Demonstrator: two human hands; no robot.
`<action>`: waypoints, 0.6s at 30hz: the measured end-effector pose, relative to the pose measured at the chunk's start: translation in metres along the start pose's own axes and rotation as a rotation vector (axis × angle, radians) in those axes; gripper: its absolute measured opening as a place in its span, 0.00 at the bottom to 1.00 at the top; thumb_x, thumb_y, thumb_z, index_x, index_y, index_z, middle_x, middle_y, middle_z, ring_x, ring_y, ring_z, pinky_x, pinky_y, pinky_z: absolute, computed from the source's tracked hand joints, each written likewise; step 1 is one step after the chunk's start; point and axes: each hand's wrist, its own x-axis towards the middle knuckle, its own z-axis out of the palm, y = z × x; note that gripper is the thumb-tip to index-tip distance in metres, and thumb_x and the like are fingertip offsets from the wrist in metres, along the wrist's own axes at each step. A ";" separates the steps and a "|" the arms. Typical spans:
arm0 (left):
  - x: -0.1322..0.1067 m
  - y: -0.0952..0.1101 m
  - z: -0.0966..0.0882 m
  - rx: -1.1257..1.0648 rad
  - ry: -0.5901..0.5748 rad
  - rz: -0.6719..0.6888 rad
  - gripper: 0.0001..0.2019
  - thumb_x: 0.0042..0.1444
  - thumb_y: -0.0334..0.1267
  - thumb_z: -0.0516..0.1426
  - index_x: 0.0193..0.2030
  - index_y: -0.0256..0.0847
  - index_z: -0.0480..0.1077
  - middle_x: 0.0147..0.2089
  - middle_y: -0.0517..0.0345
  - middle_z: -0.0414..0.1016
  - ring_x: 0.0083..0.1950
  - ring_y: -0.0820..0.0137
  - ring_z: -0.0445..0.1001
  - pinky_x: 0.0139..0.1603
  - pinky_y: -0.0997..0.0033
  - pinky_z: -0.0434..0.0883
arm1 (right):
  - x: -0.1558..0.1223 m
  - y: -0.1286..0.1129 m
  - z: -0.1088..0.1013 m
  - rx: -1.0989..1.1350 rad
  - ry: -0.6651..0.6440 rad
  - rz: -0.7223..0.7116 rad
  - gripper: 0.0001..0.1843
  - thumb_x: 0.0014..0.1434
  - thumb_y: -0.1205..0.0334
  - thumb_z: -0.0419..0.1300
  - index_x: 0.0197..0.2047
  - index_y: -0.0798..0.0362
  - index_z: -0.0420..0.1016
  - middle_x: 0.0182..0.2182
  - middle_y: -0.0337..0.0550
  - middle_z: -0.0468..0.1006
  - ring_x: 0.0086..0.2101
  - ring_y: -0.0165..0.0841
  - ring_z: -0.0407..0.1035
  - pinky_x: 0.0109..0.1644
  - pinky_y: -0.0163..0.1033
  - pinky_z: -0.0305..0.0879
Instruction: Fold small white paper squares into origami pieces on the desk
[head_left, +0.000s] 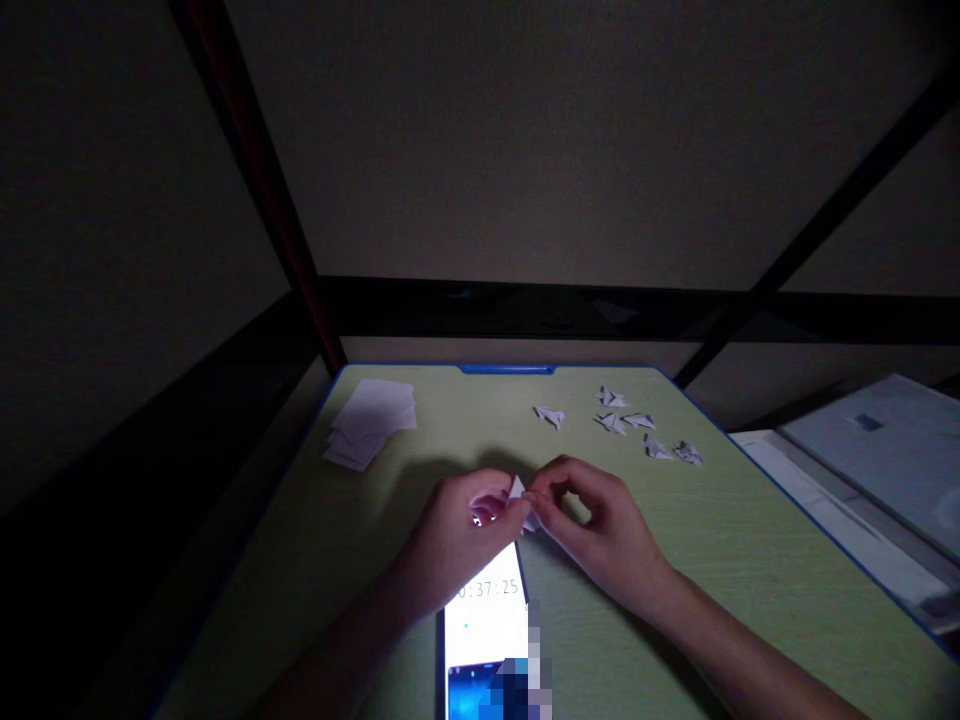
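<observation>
Between my two hands, near the middle of the table, is a small piece of folded white paper [517, 489] with a pointed tip upward. My left hand [466, 525] pinches it from the left with thumb and fingers. From the right, my right hand [592, 515] pinches its other side, thumb against forefinger. Fingertips cover much of the paper, so its full shape is hidden. Below my left hand lies a lit phone [486, 620] showing timer digits, partly covered by that hand.
Loose white paper sheets [375, 410] are piled at the table's back left. Several small folded paper figures [611, 423] lie at the back right. The table [300, 560] has a blue edge. Beyond its right side is a white box-like object [877, 460]; a wall stands behind.
</observation>
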 end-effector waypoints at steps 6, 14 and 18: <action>0.000 0.003 -0.002 -0.019 -0.011 0.010 0.07 0.54 0.31 0.53 0.26 0.35 0.67 0.24 0.62 0.68 0.28 0.75 0.67 0.29 0.77 0.63 | 0.000 -0.001 0.000 0.122 0.000 0.088 0.03 0.54 0.65 0.58 0.29 0.55 0.70 0.25 0.40 0.72 0.26 0.29 0.65 0.29 0.37 0.62; 0.000 0.003 0.000 -0.051 0.000 -0.013 0.07 0.55 0.32 0.53 0.27 0.35 0.68 0.24 0.62 0.68 0.28 0.75 0.68 0.29 0.78 0.66 | 0.001 0.000 0.001 0.222 -0.020 0.168 0.04 0.54 0.63 0.59 0.30 0.55 0.71 0.25 0.39 0.72 0.26 0.28 0.64 0.30 0.36 0.61; 0.000 0.000 0.000 -0.083 0.015 -0.019 0.07 0.54 0.32 0.53 0.26 0.35 0.67 0.24 0.62 0.68 0.28 0.75 0.68 0.29 0.78 0.67 | 0.001 -0.001 0.001 0.267 -0.032 0.196 0.05 0.55 0.62 0.59 0.31 0.55 0.71 0.24 0.38 0.71 0.25 0.27 0.63 0.28 0.35 0.60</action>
